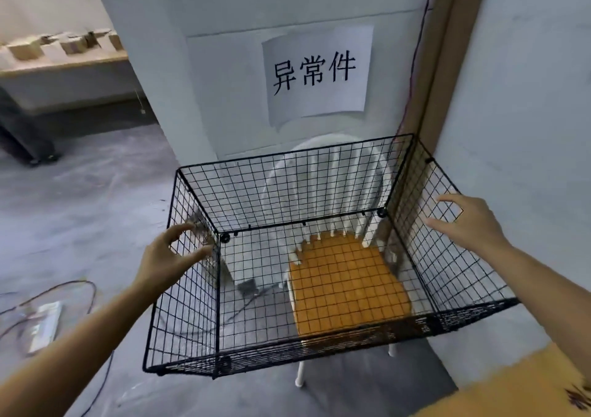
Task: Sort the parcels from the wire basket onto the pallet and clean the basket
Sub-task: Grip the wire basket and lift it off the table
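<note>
Only readable text from my view: three black characters, 异常件, printed large on a white paper sheet (316, 100) stuck to the grey wall panel (224, 74) behind the wire basket (319, 348) in front of me.

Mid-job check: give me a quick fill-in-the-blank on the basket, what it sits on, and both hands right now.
1. The wire basket holds ___ parcels.
2. It sits on a white chair whose seat is ___.
3. The left hand and right hand, one by each side wall, are both ___, with no grip on anything.

Missing words: no; orange; open.
</note>
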